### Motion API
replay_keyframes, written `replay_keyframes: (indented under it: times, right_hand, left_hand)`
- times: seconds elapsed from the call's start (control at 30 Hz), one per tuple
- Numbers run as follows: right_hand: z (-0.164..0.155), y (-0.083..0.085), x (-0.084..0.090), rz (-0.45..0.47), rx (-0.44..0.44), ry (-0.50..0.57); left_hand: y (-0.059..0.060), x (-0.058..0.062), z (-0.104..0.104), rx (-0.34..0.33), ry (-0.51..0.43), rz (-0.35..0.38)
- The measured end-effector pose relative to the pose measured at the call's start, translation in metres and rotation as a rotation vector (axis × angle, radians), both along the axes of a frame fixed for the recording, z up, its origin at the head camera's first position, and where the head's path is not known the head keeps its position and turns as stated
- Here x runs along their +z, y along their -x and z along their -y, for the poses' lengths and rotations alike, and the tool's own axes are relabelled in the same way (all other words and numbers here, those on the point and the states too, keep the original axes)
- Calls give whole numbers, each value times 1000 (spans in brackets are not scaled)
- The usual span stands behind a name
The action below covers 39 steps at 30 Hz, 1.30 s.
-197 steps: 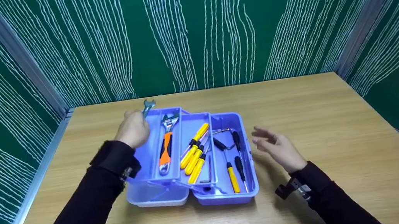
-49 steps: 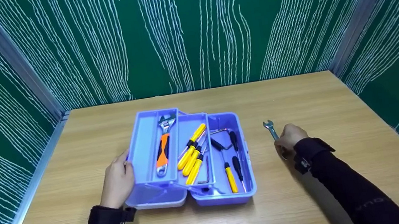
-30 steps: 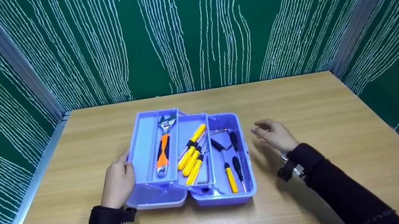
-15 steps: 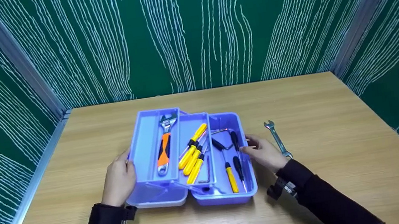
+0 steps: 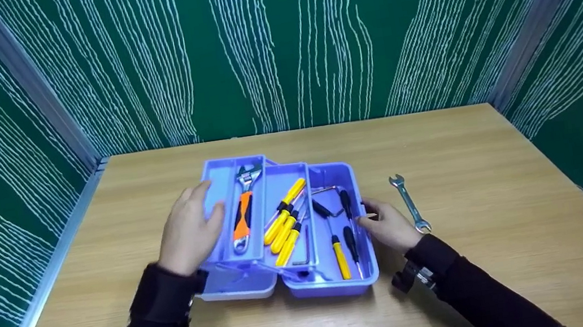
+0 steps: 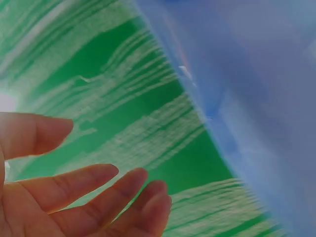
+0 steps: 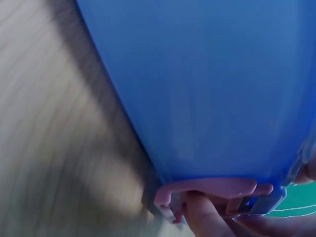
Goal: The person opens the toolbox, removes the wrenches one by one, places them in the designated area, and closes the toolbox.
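Observation:
A blue-purple cantilever toolbox [image 5: 373,274] stands unfolded on the table. My left hand [image 5: 187,229] is raised over its upper left tray, fingers spread and thumb apart; in the left wrist view the left hand [image 6: 84,197] holds nothing. My right hand [image 5: 391,223] grips the toolbox's right wall, with the thumb at the rim. The right wrist view has a finger in the pink latch [image 7: 212,186] on that wall. An adjustable wrench [image 5: 242,216] with an orange-black handle lies in the upper tray. To the right of the box lies a double-ended wrench [image 5: 410,204] on the table.
Several yellow-handled screwdrivers [image 5: 283,233] and a hex key [image 5: 307,244] lie in the middle tray. The box bottom holds black-handled tools [image 5: 350,241] and a yellow-handled screwdriver [image 5: 341,259]. Green patterned panels [image 5: 286,44] border the wooden table [image 5: 437,143].
The double-ended wrench passed from my left hand to my right, which laid it on the table. My right hand then took the box's right wall. My left hand left the box's side and rose over the tray.

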State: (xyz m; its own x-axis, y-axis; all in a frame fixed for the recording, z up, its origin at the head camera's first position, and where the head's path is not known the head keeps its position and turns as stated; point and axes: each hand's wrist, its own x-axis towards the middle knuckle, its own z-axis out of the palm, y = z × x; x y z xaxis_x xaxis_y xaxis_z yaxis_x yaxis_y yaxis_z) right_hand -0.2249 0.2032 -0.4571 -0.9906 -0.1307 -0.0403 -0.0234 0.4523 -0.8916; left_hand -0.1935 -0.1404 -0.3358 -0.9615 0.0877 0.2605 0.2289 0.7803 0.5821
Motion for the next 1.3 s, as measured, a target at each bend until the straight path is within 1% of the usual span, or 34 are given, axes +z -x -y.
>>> replay_keyframes:
  times: [0.03,0.1,0.23,0.37,0.47,0.57,0.67,0.83,1.03,1.2,1.3]
  right_hand:
    - [-1,0,0,-2,1,1]
    - [-2,0,0,-10,15,1]
    - [-3,-1,0,-20,34,10]
    - [-2,-1,1,-23,35,7]
    - [-2,0,0,-30,41,-3]
    - [-2,0,0,-31,44,-8]
    - [-2,-1,1,-26,47,-11]
    - [-3,0,1,-6,39,-7]
    - [-4,0,1,-4,44,-10]
    - [-4,0,1,0,44,-14]
    - [-4,-1,2,-2,46,-11]
  left_hand:
    - [3,5,-5,-13,26,8]
    - [9,13,-14,-40,74,50]
    - [23,21,-26,-90,184,178]
    - [34,22,-33,-123,273,287]
    - [39,22,-36,-126,324,350]
    - [41,21,-40,-130,377,377]
    - [42,21,-45,-152,440,371]
    - [41,21,-53,-202,539,322]
    - [41,13,-61,-220,610,254]
    - [42,6,-63,-250,656,185]
    - [43,7,-63,-267,686,180]
